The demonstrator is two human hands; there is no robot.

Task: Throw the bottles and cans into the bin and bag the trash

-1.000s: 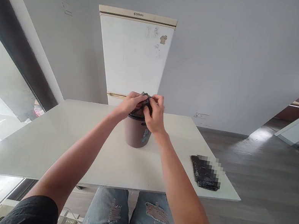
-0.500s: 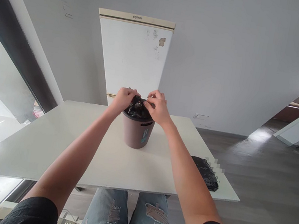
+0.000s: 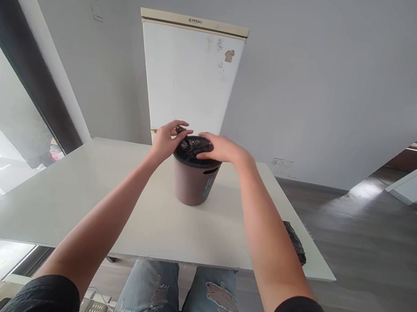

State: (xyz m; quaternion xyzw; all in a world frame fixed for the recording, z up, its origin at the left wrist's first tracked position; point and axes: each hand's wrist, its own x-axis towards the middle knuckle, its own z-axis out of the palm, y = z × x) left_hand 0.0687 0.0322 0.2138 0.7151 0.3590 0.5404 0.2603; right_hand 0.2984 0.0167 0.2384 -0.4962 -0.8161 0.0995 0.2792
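Observation:
A small brown bin [image 3: 192,185] stands near the middle of the white table [image 3: 63,200]. A black plastic bag [image 3: 190,148] lies crumpled in its mouth. My left hand [image 3: 166,140] is at the bin's left rim, fingers curled and pinching the bag's edge. My right hand [image 3: 222,149] reaches over the top of the bin, fingers stretched and resting on the bag near the right rim. My right forearm hides part of the table behind it.
A roll of black bags [image 3: 295,242] lies near the table's right edge, partly behind my right arm. A white fridge [image 3: 188,77] stands against the wall behind the table. My knees in torn jeans [image 3: 182,302] are under the front edge.
My hands have spread apart from a bunched bag above the bin. The left went to the left rim, the right flattened over the top. The bag now sits lower in the bin.

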